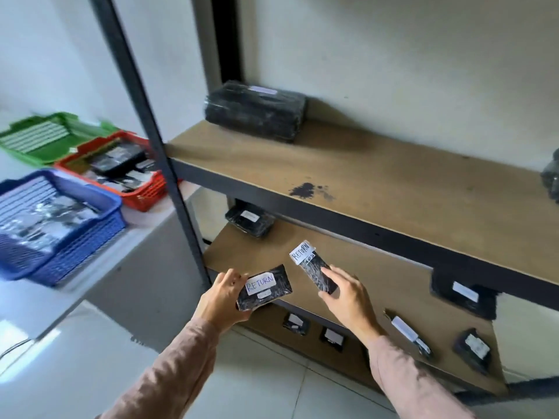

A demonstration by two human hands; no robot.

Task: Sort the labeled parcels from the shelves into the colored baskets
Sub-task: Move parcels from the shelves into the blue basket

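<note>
Black-wrapped parcel (264, 288) marked RETURN, gripped at its near-left corner by left hand (222, 299), fingers curled around the edge, held in the air just off the front lip of the middle shelf (357, 276). Second RETURN parcel (314, 269), narrower and tilted up on end, pinched between thumb and fingers of right hand (344, 294), above that same board. Clear gap between the two parcels, no touching. Bare wood behind them back to a small labeled parcel (249, 220) at the rear left. Upper shelf (378, 176) mostly open, with a large wrapped bundle (255, 110) at the back-left corner. More labeled parcels on the lowest shelf (472, 347) near its front edge. Dark upright post (151, 140) just left of the left hand. Past it, well apart on a white counter (127, 246): blue basket (75, 237), red basket (142, 192), green basket (45, 140), side by side.
</note>
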